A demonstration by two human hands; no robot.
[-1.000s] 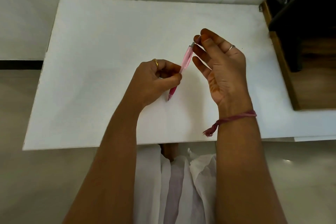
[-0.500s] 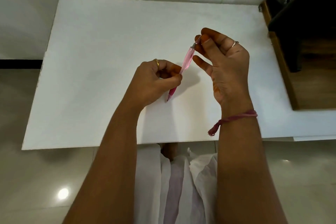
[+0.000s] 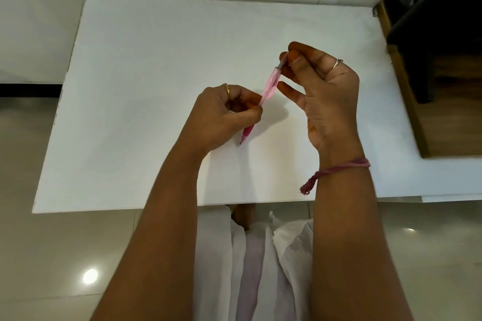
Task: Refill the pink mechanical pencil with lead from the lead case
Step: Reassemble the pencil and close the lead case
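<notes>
the right hand (image 3: 323, 91) has crept up the pink pencil (image 3: 270, 86) — its fingertips now pinched on the grey cap end, likely seating lead or cap. the left hand (image 3: 224, 114) stays clamped mid-barrel, tip slanting down over the white board (image 3: 156, 60).

a translucent, glossy pink plastic pencil (image 3: 270, 86) with a metal end is seen. the table (image 3: 156, 60) is covered by a matt white sheet. the floor (image 3: 65, 255) is glossy tile; the wrist cord (image 3: 336, 171) is frayed thread.
</notes>
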